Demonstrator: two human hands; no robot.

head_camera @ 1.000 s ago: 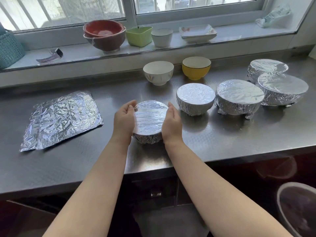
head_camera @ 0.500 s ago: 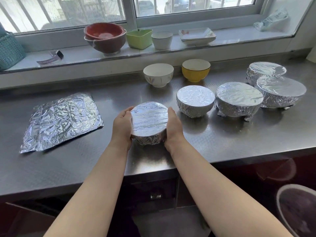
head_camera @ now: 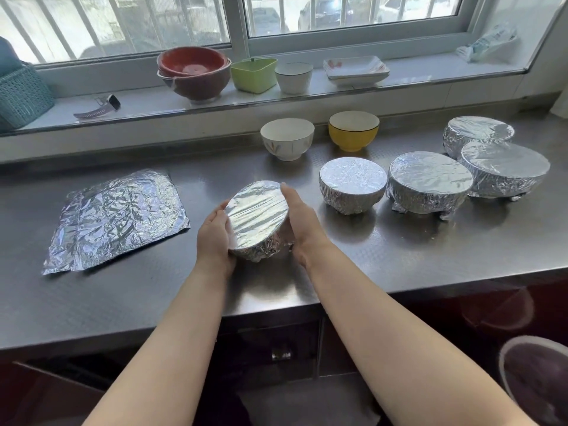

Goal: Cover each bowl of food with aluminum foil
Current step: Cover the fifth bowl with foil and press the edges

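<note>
A foil-covered bowl (head_camera: 256, 218) is tilted toward me, held between my left hand (head_camera: 213, 238) on its left side and my right hand (head_camera: 299, 221) on its right side. To its right stand several more foil-covered bowls: a small one (head_camera: 353, 184), a wider one (head_camera: 429, 186), and two at the far right (head_camera: 505, 167) (head_camera: 478, 132). Behind them sit an uncovered white bowl (head_camera: 287, 138) and an uncovered yellow bowl (head_camera: 353, 130). Loose foil sheets (head_camera: 118, 218) lie flat at the left of the steel counter (head_camera: 399, 259).
On the window sill stand stacked red bowls (head_camera: 193, 72), a green dish (head_camera: 253, 73), a white cup (head_camera: 293, 76), white plates (head_camera: 356, 69), a peeler (head_camera: 98, 107) and a teal basket (head_camera: 23, 95). A round bin (head_camera: 534, 379) sits below the counter at the right.
The bowl between my hands has been tipped up off the counter, so its foil top now faces me. My right hand has moved farther along its far side.
</note>
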